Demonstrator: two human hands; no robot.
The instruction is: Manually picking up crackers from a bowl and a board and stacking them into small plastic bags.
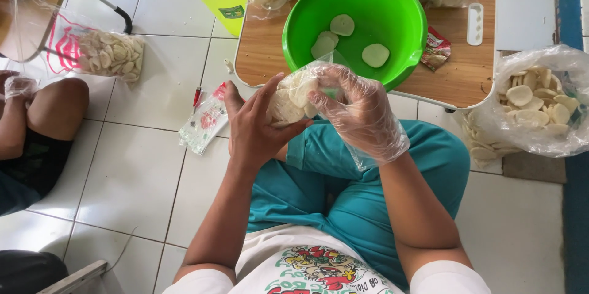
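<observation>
left hand [254, 123] bare, right hand [359, 110] in crinkly plastic glove, both clasp clear cracker bag [294, 95].

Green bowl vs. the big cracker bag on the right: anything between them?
In the head view, between the green bowl and the cracker bag lie a small red sachet and a white strip on the wooden table.

The bare left hand [254, 125] cups a small clear bag of pale round crackers [293, 98] from below, while the right hand [359, 110], in a loose plastic glove, grips its top. Just beyond stands a green bowl [402, 21] holding three crackers on a low wooden table [261, 49].
</observation>
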